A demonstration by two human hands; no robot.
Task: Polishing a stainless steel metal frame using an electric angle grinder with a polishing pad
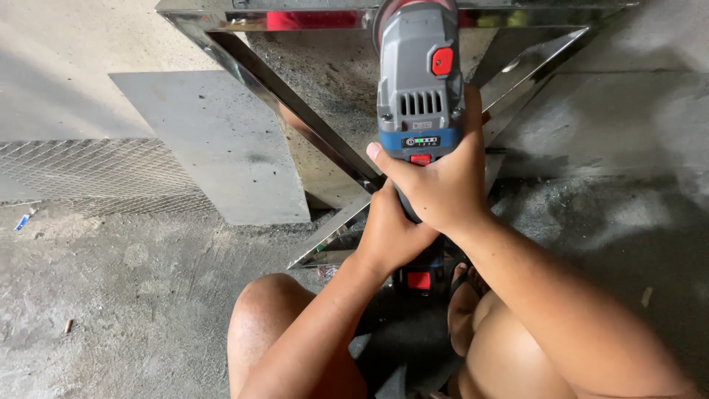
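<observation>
Bare knee low centre — above it left hand and right hand both clenched round grey-blue cordless grinder, head at polished steel frame — concrete floor beneath.

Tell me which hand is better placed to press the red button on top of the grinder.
Probably the right hand: it wraps the grinder body higher up, nearer the red button. The left hand grips lower, by the battery end, partly under the right.
</observation>
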